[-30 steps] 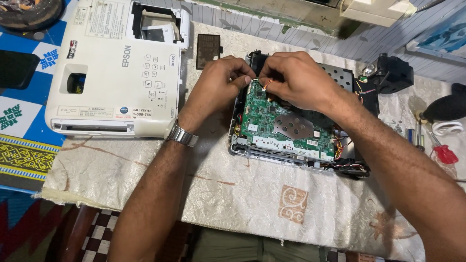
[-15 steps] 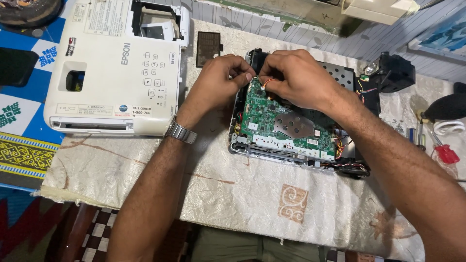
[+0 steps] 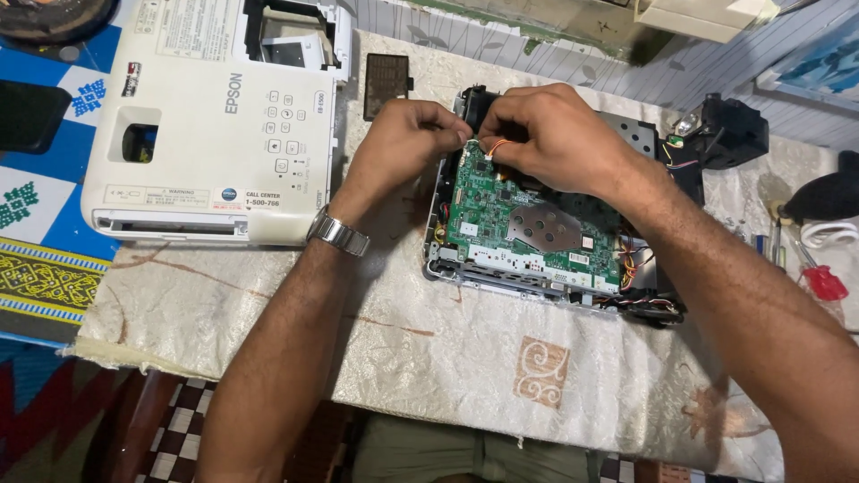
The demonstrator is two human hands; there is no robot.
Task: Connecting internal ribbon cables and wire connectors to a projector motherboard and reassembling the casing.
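An opened projector chassis point(image 3: 537, 273) lies on the table with its green circuit board point(image 3: 501, 210) exposed. Both hands work at the board's far left corner. My left hand point(image 3: 403, 143), with a metal watch on its wrist, pinches at the board's edge. My right hand point(image 3: 555, 134) grips a small bundle of orange and white wires point(image 3: 495, 148) at a connector there. What the left fingertips hold is hidden.
The white projector top cover point(image 3: 215, 125) lies to the left. A small black panel point(image 3: 386, 85) sits behind the hands. A black part with wires point(image 3: 729, 130) is at the far right, with red-handled tools point(image 3: 819, 282) near the right edge. A cream cloth point(image 3: 403, 349) covers the table.
Both hands stay at the board's far corner with only small finger shifts. The view has shifted slightly.
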